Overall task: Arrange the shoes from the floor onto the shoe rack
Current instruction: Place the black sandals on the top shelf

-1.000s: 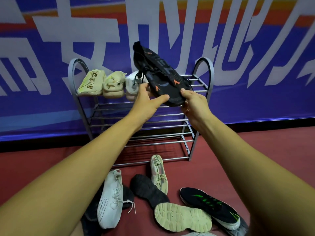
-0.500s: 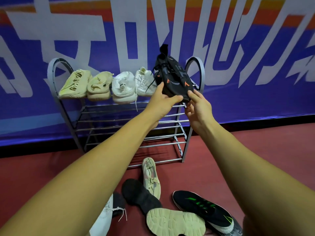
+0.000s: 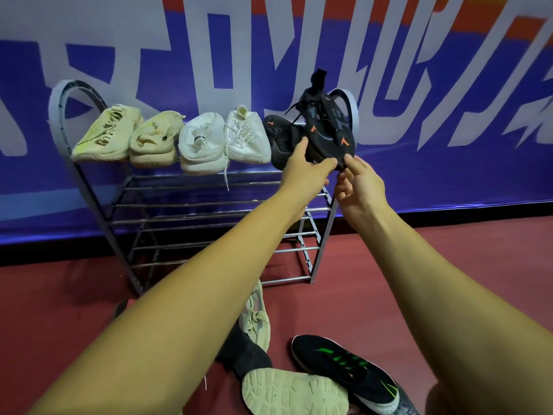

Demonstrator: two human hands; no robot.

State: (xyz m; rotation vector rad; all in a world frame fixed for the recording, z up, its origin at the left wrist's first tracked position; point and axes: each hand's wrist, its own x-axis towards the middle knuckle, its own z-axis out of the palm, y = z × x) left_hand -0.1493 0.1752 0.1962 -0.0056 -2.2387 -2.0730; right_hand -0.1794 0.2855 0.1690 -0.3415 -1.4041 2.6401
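Silver metal tube shoe rack (image 3: 209, 202), black mesh sneaker with orange marks (image 3: 329, 127) at the right end of its top shelf.
Sneaker tilted heel-up, beside another black shoe (image 3: 278, 136). Left hand (image 3: 302, 172) grips its toe, thumb over, fingers under. Right hand (image 3: 359, 184) loose, index tip touching the toe edge.

Shoe rack (image 3: 191, 202) stands centre-left, backed right up against the banner wall (image 3: 434, 151). Along its top shelf (image 3: 167, 176), five shoes sit side by side, from the leftmost shoe (image 3: 107, 133) to the fifth shoe (image 3: 279, 136). At the shelf's right end, the held shoe (image 3: 329, 130) tilts heel-up beside the fifth. The left hand (image 3: 302, 172) is beneath it and the right hand (image 3: 359, 184) at its toe. In front, at lower centre, the loose shoes (image 3: 344, 366) lie clustered on the floor (image 3: 404, 280).
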